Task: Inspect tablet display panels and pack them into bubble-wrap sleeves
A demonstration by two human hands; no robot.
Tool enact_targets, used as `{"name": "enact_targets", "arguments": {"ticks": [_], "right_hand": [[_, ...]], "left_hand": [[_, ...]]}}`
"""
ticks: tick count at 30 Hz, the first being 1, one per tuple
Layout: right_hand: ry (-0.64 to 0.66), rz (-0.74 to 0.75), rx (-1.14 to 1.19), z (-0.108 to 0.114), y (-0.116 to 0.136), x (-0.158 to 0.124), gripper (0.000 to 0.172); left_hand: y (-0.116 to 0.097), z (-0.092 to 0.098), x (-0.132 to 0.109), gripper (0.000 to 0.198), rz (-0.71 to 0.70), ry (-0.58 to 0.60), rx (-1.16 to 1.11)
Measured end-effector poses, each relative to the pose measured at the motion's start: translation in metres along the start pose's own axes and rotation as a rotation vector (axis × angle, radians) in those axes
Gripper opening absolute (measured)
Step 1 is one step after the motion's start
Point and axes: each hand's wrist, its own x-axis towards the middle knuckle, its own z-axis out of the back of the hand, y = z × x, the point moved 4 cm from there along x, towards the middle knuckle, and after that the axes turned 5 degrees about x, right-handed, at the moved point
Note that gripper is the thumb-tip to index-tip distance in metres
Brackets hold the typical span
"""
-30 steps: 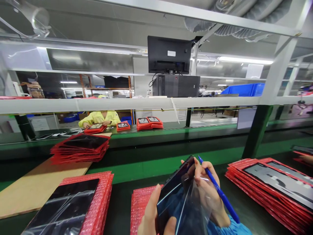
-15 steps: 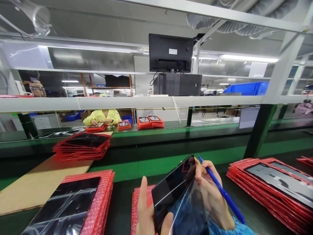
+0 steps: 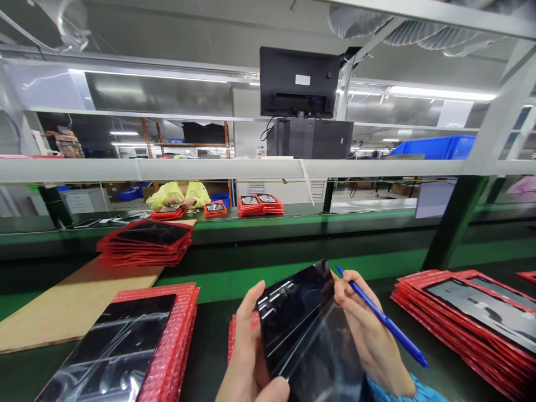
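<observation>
I hold a black glossy tablet [image 3: 305,329] tilted up in front of me, with a thin clear film over its screen. My left hand [image 3: 247,357] grips its left edge, thumb on the lower screen. My right hand [image 3: 368,335] holds the right edge and upper corner, and a blue pen [image 3: 383,317] sticks out between its fingers toward the lower right. Under the tablet lies a red bubble-wrap sheet [image 3: 237,335] on the dark bench.
A tablet on a red bubble-wrap stack [image 3: 125,346] lies at lower left, another stack [image 3: 473,312] at right, and a third [image 3: 144,243] on a wooden board [image 3: 71,304]. A green conveyor [image 3: 293,223] runs across. A person in yellow [image 3: 178,195] works opposite. A monitor [image 3: 299,82] hangs overhead.
The tablet has tipped flatter and closer to me, its screen now catching light reflections. My left fingers moved up along its left edge. The view shifted slightly downward.
</observation>
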Motion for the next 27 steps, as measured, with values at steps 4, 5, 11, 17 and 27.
{"name": "enact_targets", "arguments": {"ticks": [4,5,11,17,27], "right_hand": [[-0.016,-0.042,0.035,0.003,0.002,-0.003,0.024],[-0.02,-0.045,0.044,0.003,0.003,-0.004,0.023],[-0.121,-0.158,0.195,0.01,0.002,-0.003,0.027],[-0.304,-0.233,0.392,0.017,-0.004,-0.004,0.026],[-0.41,-0.375,0.35,0.013,-0.005,0.0,0.04]], "left_hand": [[0.001,0.012,0.01,0.086,0.081,-0.001,-0.077],[0.002,0.015,0.013,0.086,0.107,-0.009,-0.092],[-0.001,0.022,0.025,0.08,0.24,-0.082,-0.159],[-0.004,0.02,0.027,0.061,0.31,-0.109,-0.351],[0.007,0.029,0.033,0.059,0.271,-0.112,-0.372]]}}
